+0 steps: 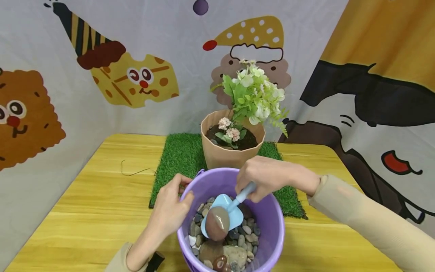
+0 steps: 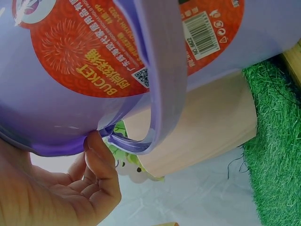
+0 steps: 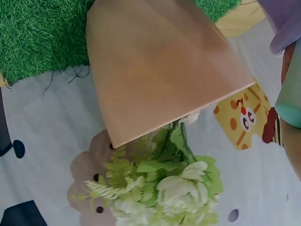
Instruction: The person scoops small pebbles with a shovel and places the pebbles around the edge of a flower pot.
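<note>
While the left hand pinches the round purple plastic bucket by its rim, likely to steady it, the right hand grips a light-blue plastic shovel by its handle, a smooth brown-grey stone resting on the blade, walled in all round, open only upward; tan faceted flowerpot close behind, yellow wooden desk spreading to either side

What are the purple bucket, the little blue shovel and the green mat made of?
Purple bucket: probably plastic, glossy, with bright reflections on its smooth wall.
Blue shovel: likely plastic too, evenly coloured with a soft sheen, though painted metal is possible.
Green mat: seemingly synthetic turf, matte, with tufted, grass-like blades and loose threads at its edge.
</note>
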Demonstrator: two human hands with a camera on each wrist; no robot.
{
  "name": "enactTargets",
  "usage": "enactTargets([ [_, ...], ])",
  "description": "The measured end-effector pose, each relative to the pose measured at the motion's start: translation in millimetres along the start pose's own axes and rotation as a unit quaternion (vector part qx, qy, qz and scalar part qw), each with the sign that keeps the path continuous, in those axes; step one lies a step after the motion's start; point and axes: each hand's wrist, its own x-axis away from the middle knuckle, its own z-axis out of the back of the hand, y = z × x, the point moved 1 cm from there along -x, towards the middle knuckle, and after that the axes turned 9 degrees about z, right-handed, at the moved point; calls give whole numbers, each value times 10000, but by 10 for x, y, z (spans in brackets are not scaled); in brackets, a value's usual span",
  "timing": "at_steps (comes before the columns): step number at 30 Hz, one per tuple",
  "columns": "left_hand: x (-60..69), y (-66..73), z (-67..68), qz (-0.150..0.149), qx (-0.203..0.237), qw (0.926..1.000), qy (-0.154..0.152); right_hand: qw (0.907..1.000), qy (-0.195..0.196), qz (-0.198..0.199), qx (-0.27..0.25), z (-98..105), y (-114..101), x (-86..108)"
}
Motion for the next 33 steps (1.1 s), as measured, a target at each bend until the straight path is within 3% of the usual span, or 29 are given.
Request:
enactTargets([
  [6,1,3,7,-23,-73,10000,61,9994,194,-273,-72,67,-1,85],
  [16,4,9,11,-21,-59,10000,25,9968,658,-372,259,182,-39,219],
  [21,2,8,12,-36,-41,10000,20,9943,738,-556,522,232,-71,288],
  [33,7,12,5,-4,-53,10000,22,9900,1010,-842,512,301,-56,486],
])
